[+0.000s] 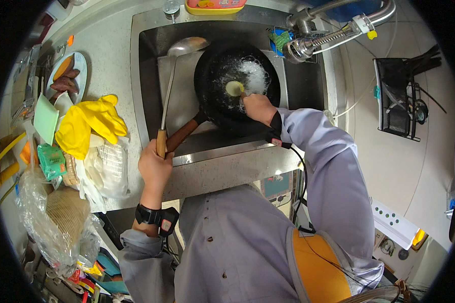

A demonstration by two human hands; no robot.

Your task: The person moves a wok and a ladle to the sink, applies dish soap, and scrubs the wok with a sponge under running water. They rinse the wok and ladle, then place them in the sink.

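A black wok [216,110] sits tilted in the stainless steel sink [307,87], with soapy foam [254,74] and a little liquid inside. My left hand [155,166] is closed around the end of its wooden handle [182,134]. Against the same hand lies the wooden grip of a metal ladle [170,87]; whether the fingers also hold it is unclear. The ladle's bowl rests near the sink's back left. Over the wok, my right hand [258,108] grips a short-handled scrubber with a round, pale yellow head [234,88], pressed to the inner surface. My fingers mostly hide its handle.
A chrome faucet [297,49] reaches over the sink's right side, above a caddy with a green scouring pad [280,39]. Yellow rubber gloves [93,123] and a plate [82,74] of sweet potatoes lie on the left counter. A black mesh cart [396,98] stands right.
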